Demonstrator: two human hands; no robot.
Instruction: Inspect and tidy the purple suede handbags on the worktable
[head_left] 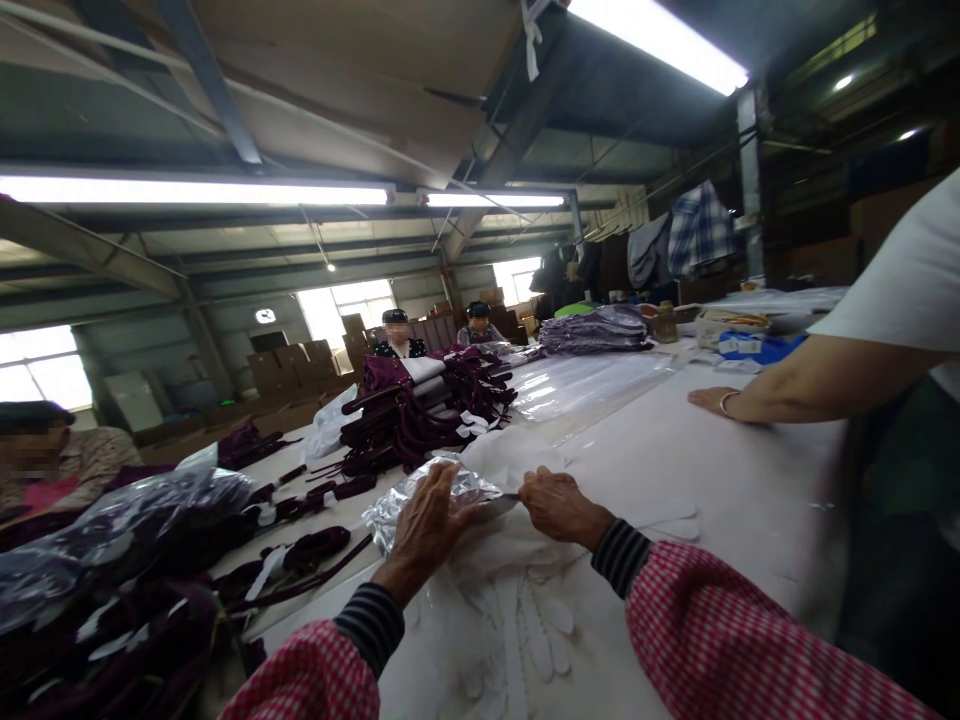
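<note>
Your left hand [426, 520] lies flat, fingers spread, on a clear plastic bag [420, 500]; your right hand [559, 505], at its three o'clock, pinches the bag's edge.

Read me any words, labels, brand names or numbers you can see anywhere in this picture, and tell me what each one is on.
No text can be read here.
White tags on the dark purple garments: too small and blurred to read.
Clear plastic bag under the left hand and right hand: no print shows.
Blue and white package far down the table: blurred.
Round sign on the back wall: unreadable.
</note>
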